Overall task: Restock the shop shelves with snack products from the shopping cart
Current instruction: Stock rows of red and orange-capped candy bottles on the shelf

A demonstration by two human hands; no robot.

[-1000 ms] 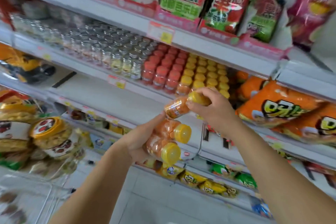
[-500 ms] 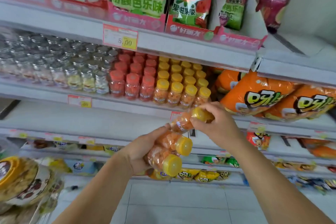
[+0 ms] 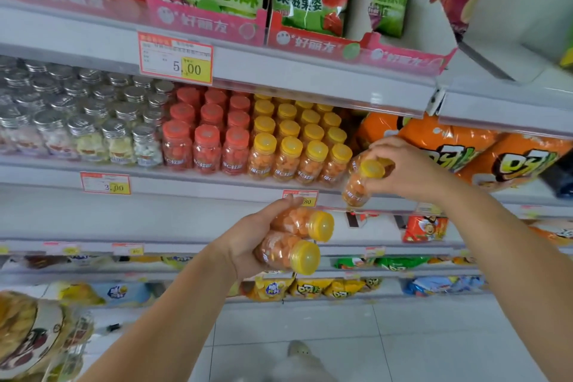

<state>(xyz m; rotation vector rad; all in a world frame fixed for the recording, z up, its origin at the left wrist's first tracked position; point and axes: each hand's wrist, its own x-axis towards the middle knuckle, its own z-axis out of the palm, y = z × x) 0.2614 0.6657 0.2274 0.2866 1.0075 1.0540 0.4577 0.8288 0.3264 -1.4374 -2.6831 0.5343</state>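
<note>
Plastic candy bottle (image 3: 355, 190), likely light, rigid, slick; right hand (image 3: 409, 171) pinched its yellow cap, left hand (image 3: 245, 242) gripped two spare bottles (image 3: 289, 222).

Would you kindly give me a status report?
Right hand holds yellow-capped clear plastic bottle at shelf edge. Left hand grips two spare bottles. Orange snack bags adjacent.

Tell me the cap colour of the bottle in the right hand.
Yellow. The cap of that bottle shows best in the head view.

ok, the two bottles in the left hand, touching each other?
Touching. Head view: upper bottle lies stacked on lower bottle in the left hand, sides meeting with no gap.
</note>
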